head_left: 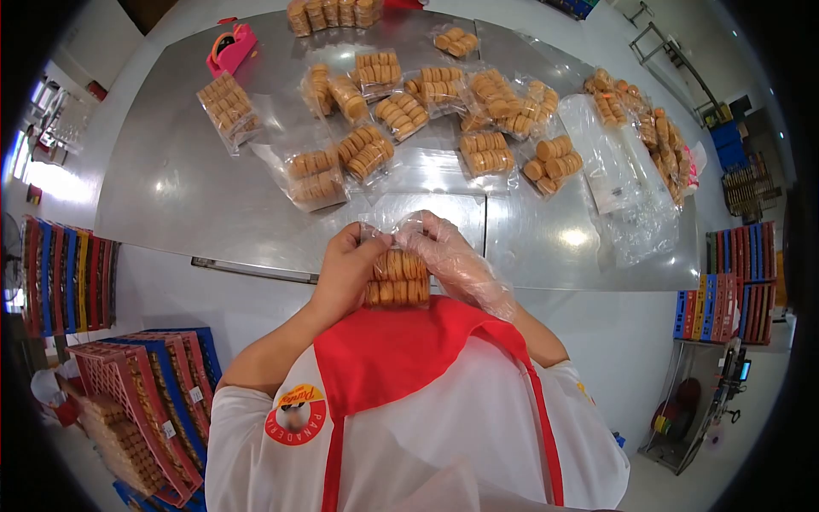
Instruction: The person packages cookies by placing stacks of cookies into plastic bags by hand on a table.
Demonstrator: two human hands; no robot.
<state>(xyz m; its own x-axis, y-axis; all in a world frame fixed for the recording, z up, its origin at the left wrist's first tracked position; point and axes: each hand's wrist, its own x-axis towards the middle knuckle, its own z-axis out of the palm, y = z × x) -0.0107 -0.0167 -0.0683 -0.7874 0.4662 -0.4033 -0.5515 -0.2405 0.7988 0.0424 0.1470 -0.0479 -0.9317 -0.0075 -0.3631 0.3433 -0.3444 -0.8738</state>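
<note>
Close to my chest, at the near edge of the steel table, a clear bag of round cookies hangs between both hands, its cookies stacked in rows. My left hand, bare, pinches the top of the bag with thumb and fingers. On the other side my right hand, in a clear plastic glove, grips the bag's top corner with its fingers closed. Beyond them lie several filled bags, among them one with two rows and another.
The steel table spans the view. A pink tape dispenser stands at the far left. Empty clear bags lie at the right beside a heap of filled bags. Stacked crates stand at the lower left.
</note>
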